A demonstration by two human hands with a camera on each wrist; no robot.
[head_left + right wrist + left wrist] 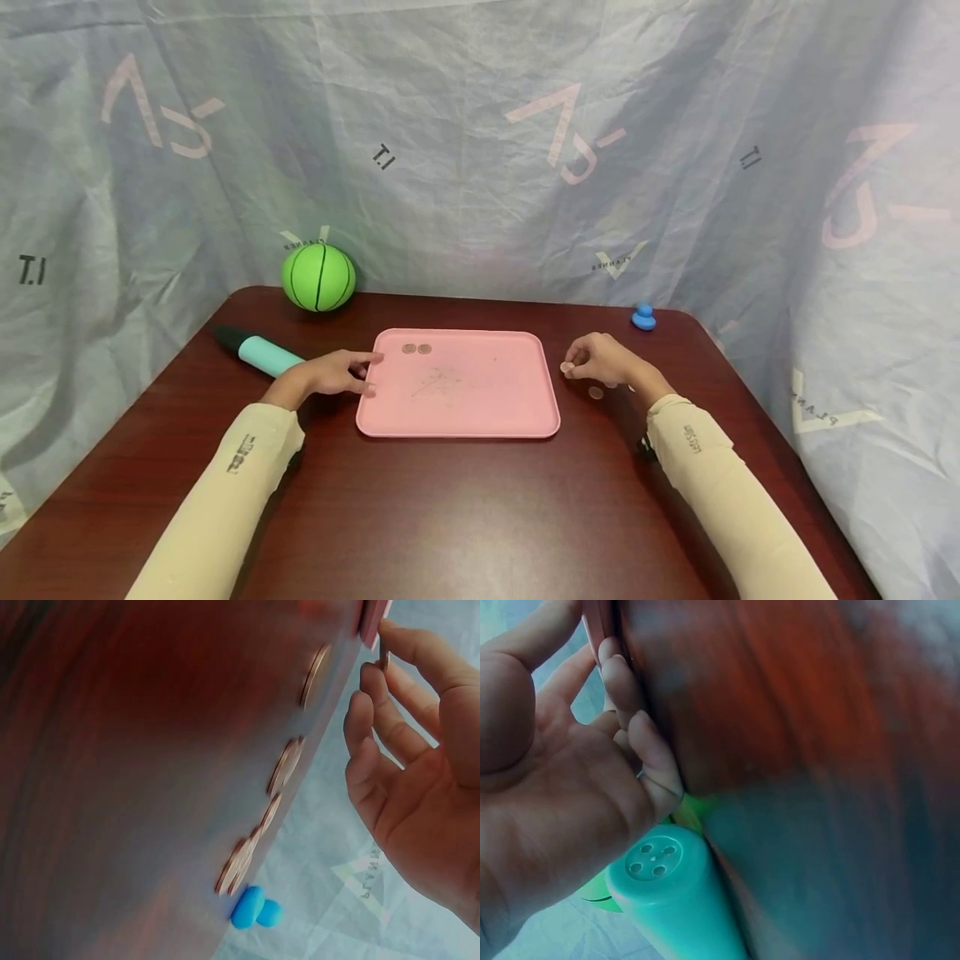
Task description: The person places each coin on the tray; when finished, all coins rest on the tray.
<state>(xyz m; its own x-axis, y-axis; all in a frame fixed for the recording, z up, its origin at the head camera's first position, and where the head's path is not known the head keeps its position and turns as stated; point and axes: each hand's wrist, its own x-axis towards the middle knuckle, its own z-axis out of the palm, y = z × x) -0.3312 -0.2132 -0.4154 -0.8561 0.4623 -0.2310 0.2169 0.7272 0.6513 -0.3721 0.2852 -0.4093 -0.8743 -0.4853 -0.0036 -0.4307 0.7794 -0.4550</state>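
My right hand pinches a copper-coloured coin between thumb and fingertips, just off the right side of a pink tray. In the right wrist view that coin stands edge-on, close to the tray's rim. Several more coins lie on the table under and beside this hand, partly hidden by it. Two coins rest side by side in the tray's far left corner. With thumb and fingertips, my left hand touches the tray's left rim; its other fingers bend near the tabletop.
A green ball sits at the back left of the dark red table. Beside my left wrist lies a turquoise cylinder with a black end. A small blue knobbed object stands at the back right. Grey printed cloth hangs around the table.
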